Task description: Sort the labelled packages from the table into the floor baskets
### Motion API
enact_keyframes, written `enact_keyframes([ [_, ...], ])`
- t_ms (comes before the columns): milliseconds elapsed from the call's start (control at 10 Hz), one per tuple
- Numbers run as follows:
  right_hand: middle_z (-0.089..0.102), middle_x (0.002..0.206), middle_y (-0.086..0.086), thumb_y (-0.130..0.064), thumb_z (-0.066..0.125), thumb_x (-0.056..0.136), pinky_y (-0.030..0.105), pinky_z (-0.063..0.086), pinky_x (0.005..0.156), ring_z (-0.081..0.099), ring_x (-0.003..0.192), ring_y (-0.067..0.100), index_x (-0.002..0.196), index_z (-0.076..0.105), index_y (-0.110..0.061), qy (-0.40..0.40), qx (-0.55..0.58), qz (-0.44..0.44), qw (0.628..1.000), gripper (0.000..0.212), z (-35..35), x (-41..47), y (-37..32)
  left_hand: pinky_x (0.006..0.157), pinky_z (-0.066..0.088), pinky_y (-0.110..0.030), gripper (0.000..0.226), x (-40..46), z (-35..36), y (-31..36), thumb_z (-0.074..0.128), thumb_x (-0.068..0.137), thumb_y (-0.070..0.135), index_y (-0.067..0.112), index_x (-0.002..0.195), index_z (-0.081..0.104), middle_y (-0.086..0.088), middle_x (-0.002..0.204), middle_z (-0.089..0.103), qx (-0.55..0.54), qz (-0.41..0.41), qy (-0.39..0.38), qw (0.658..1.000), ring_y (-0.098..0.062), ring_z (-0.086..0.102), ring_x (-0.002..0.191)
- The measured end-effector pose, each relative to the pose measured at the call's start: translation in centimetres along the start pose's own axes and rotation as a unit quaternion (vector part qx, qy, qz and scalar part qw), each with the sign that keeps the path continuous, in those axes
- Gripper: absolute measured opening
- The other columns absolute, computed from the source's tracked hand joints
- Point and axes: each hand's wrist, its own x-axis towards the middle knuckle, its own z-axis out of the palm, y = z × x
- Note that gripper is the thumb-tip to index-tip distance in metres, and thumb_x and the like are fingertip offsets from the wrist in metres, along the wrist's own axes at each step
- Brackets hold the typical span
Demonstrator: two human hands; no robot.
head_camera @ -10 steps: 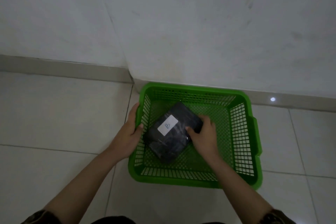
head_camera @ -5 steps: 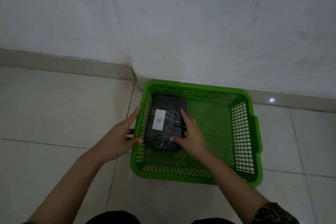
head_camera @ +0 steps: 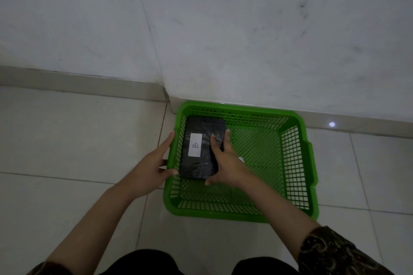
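A black wrapped package (head_camera: 202, 127) with a white label (head_camera: 195, 145) marked "B" lies flat in the left part of the green perforated basket (head_camera: 311, 163) on the floor. My right hand (head_camera: 228, 163) is on the package's right side, fingers laid over its top and thumb at its near edge. My left hand (head_camera: 149, 169) clasps the basket's left wall from outside, with the thumb hooked over the rim. A small white bit (head_camera: 241, 159) shows on the basket floor behind my right hand; I cannot tell what it is.
The basket stands on pale floor tiles against a white wall corner (head_camera: 166, 87) with a grey skirting (head_camera: 78, 80). A small bright spot (head_camera: 332, 124) glints on the skirting at the right. My dark-clothed knees (head_camera: 143, 261) are at the bottom edge.
The package was turned from a tilted diagonal pose and slid left, and now lies flat against the basket's left wall. My right hand moved left with it; my left hand stayed on the rim.
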Motion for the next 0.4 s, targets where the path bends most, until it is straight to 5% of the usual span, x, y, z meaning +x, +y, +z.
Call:
enact_keyframes([
  [200,-0.022,0.156,0.016,-0.055,0.075,0.066,0.049,0.002,0.117,-0.008,0.145,0.036,0.150,-0.002,-0.026,0.026,-0.008,0.013,1.000,0.118,-1.0,-1.0,-0.3,0.090,0.046,-0.013,0.089,-0.5,0.1,0.8,0.061,0.088,0.009,0.035,0.147,0.000,0.022,0.144,0.030,0.061,0.022,0.001,0.998,-0.012,0.054,0.114],
  [300,0.028,0.152,0.019,-0.043,0.064,0.082,0.050,0.024,0.115,0.029,0.137,0.038,0.143,0.033,-0.015,0.105,0.004,0.013,0.994,0.073,-2.9,-2.7,-1.1,0.106,0.031,-0.022,0.078,-1.7,-0.4,2.9,0.054,0.092,0.019,0.031,0.147,0.001,0.015,0.148,0.021,0.111,0.017,0.003,0.994,-0.008,0.035,0.130],
  [400,0.063,0.108,0.016,-0.019,0.056,0.088,0.038,0.050,0.083,0.060,0.100,0.033,0.104,0.062,-0.008,0.198,0.045,0.029,0.979,0.020,-5.8,-6.2,-2.7,0.110,0.025,-0.025,0.065,-3.8,-0.7,6.8,0.051,0.094,0.018,0.021,0.148,0.015,0.001,0.150,0.029,0.144,-0.005,0.026,0.989,-0.014,0.033,0.133],
])
